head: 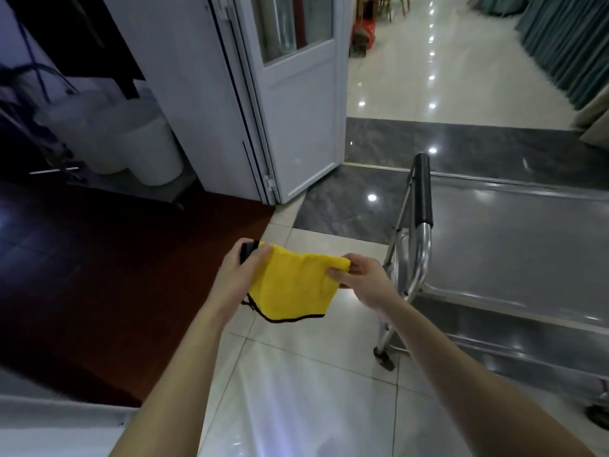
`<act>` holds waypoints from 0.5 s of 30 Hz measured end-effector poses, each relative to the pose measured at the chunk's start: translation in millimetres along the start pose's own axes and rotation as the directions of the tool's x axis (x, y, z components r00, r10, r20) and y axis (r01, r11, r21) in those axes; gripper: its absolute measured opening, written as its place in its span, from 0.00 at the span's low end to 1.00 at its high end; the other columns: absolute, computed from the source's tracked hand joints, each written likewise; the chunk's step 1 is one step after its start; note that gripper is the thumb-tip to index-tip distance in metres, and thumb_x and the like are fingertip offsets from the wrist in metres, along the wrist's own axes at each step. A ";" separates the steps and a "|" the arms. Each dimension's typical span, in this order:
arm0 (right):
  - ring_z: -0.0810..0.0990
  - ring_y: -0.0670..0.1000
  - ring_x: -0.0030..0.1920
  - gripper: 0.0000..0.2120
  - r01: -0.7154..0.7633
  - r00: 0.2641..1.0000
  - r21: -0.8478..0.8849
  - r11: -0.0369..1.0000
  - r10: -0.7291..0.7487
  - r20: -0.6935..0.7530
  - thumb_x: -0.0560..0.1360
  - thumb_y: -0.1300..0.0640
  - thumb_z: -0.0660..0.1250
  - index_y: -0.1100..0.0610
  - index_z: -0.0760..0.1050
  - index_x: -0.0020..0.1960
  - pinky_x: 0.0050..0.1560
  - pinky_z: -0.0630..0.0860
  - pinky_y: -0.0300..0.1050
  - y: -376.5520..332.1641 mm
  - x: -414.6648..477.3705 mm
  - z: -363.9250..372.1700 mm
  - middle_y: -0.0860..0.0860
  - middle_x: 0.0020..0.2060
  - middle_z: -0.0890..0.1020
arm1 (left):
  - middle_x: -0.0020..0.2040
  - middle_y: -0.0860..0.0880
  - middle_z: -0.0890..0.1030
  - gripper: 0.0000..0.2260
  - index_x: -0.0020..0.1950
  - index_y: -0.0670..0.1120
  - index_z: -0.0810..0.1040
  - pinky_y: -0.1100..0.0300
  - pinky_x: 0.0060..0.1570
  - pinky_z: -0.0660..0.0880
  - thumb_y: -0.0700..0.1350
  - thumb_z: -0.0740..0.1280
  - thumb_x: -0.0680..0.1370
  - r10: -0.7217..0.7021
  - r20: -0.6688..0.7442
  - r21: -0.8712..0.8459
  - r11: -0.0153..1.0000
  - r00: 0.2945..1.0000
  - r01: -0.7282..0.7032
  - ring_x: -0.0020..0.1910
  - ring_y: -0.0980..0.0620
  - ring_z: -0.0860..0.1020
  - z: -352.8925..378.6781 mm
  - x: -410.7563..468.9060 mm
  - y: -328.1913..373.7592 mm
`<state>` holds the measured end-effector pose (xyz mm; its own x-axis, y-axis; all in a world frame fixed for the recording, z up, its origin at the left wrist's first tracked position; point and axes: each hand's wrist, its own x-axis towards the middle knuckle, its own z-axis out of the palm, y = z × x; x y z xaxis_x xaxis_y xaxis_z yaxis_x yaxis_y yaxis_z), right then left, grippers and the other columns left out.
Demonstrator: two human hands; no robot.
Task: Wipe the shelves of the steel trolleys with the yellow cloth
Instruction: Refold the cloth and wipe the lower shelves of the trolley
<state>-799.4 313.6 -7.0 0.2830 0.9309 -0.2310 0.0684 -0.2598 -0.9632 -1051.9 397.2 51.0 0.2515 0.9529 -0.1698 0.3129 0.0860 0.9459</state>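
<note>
A yellow cloth [293,288] with a black hem hangs stretched between both hands above the tiled floor. My left hand [239,275] grips its left corner, where a dark patch of the cloth shows. My right hand [364,280] pinches its right corner. The steel trolley [514,239] stands just to the right of my right hand, with a black-sleeved push handle [422,192] at its near-left end. Its flat top shelf is bare and shiny; a lower shelf edge [494,351] shows beneath. The cloth is apart from the trolley.
A white-framed glass door [296,110] stands open ahead on the left, with white buckets [141,150] behind it. A dark red floor area [115,275] lies left. A glossy corridor [445,77] with teal curtains [566,44] runs ahead. The trolley's castor [384,357] sits near my right forearm.
</note>
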 end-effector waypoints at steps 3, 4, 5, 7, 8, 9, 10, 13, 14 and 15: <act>0.85 0.70 0.55 0.12 0.016 0.998 0.072 0.997 -0.012 -0.061 0.77 0.63 0.77 0.69 0.81 0.55 0.60 0.81 0.71 -16.1 28.1 10.5 0.69 0.51 0.85 | 0.47 0.53 0.80 0.14 0.52 0.52 0.81 0.55 0.45 0.73 0.62 0.67 0.85 0.019 -0.102 0.073 0.997 0.995 -0.011 0.48 0.56 0.79 -13.2 40.0 -12.5; 0.86 0.68 0.53 0.11 0.035 0.996 0.072 0.997 -0.029 -0.086 0.77 0.61 0.78 0.67 0.82 0.54 0.59 0.81 0.70 -19.9 39.4 11.0 0.68 0.50 0.85 | 0.49 0.53 0.82 0.13 0.53 0.52 0.82 0.56 0.46 0.75 0.60 0.68 0.85 0.030 -0.103 0.083 0.996 0.994 -0.022 0.51 0.54 0.81 -15.0 54.6 -15.7; 0.86 0.65 0.50 0.11 0.054 0.993 0.062 0.997 -0.047 -0.112 0.77 0.58 0.78 0.65 0.83 0.54 0.58 0.81 0.69 -23.2 51.7 10.6 0.65 0.49 0.86 | 0.51 0.52 0.83 0.11 0.54 0.52 0.82 0.56 0.47 0.76 0.58 0.68 0.85 0.036 -0.090 0.087 0.996 0.995 -0.029 0.53 0.52 0.82 -16.1 69.8 -17.8; 0.84 0.61 0.47 0.09 0.084 0.984 0.029 0.996 -0.078 -0.159 0.78 0.53 0.78 0.58 0.84 0.51 0.55 0.82 0.65 -29.5 79.3 8.8 0.61 0.46 0.86 | 0.53 0.50 0.85 0.07 0.57 0.51 0.83 0.55 0.51 0.80 0.53 0.71 0.84 0.056 -0.039 0.086 0.995 0.998 -0.052 0.55 0.49 0.83 -17.7 103.5 -21.5; 0.83 0.58 0.45 0.08 0.097 0.979 0.016 0.995 -0.092 -0.183 0.78 0.51 0.78 0.55 0.84 0.50 0.53 0.82 0.63 -32.3 95.4 7.7 0.58 0.44 0.85 | 0.53 0.48 0.86 0.06 0.58 0.51 0.84 0.52 0.54 0.81 0.51 0.73 0.84 0.066 0.008 0.082 0.994 0.998 -0.066 0.56 0.49 0.84 -19.5 121.8 -22.9; 0.82 0.57 0.45 0.08 0.107 0.973 0.000 0.994 -0.104 -0.206 0.78 0.49 0.78 0.53 0.84 0.49 0.51 0.81 0.61 -34.9 113.2 6.6 0.57 0.43 0.85 | 0.54 0.47 0.87 0.07 0.60 0.52 0.85 0.51 0.56 0.82 0.49 0.75 0.82 0.072 0.075 0.073 0.994 0.995 -0.077 0.56 0.49 0.85 -22.0 141.0 -23.1; 0.83 0.57 0.45 0.09 0.113 0.967 -0.017 0.993 -0.114 -0.226 0.77 0.47 0.78 0.51 0.84 0.48 0.50 0.80 0.60 -37.2 133.4 5.4 0.56 0.44 0.84 | 0.55 0.48 0.88 0.11 0.62 0.52 0.85 0.52 0.57 0.83 0.48 0.77 0.81 0.074 0.158 0.067 0.994 0.985 -0.085 0.56 0.50 0.86 -24.9 162.4 -22.7; 0.83 0.51 0.44 0.12 0.129 0.956 -0.051 0.990 -0.138 -0.260 0.76 0.40 0.77 0.48 0.83 0.47 0.45 0.78 0.51 -43.7 203.3 4.7 0.50 0.41 0.84 | 0.58 0.51 0.89 0.19 0.67 0.50 0.85 0.58 0.58 0.84 0.43 0.80 0.77 0.045 0.399 0.139 0.984 0.916 -0.109 0.58 0.53 0.87 -31.9 232.7 -21.4; 0.82 0.48 0.43 0.12 0.132 0.954 -0.065 0.989 -0.144 -0.264 0.76 0.40 0.77 0.47 0.83 0.47 0.44 0.77 0.48 -46.4 228.6 5.8 0.46 0.39 0.83 | 0.58 0.52 0.89 0.18 0.67 0.50 0.85 0.58 0.58 0.84 0.42 0.80 0.78 0.027 0.446 0.197 0.972 0.895 -0.128 0.59 0.54 0.87 -32.8 257.0 -19.9; 0.81 0.46 0.42 0.11 0.129 0.953 -0.081 0.988 -0.146 -0.266 0.76 0.40 0.77 0.46 0.82 0.46 0.43 0.76 0.46 -50.2 254.1 6.8 0.44 0.38 0.82 | 0.58 0.53 0.89 0.17 0.66 0.50 0.85 0.57 0.58 0.84 0.41 0.79 0.79 0.010 0.464 0.264 0.953 0.886 -0.149 0.58 0.55 0.87 -33.2 282.3 -17.8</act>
<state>-737.4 564.9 -18.3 0.5145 0.8564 -0.0430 0.1818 -0.1580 -0.9706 -1016.9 674.3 -4.6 0.6509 0.7100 -0.2689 0.5023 -0.1370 0.8538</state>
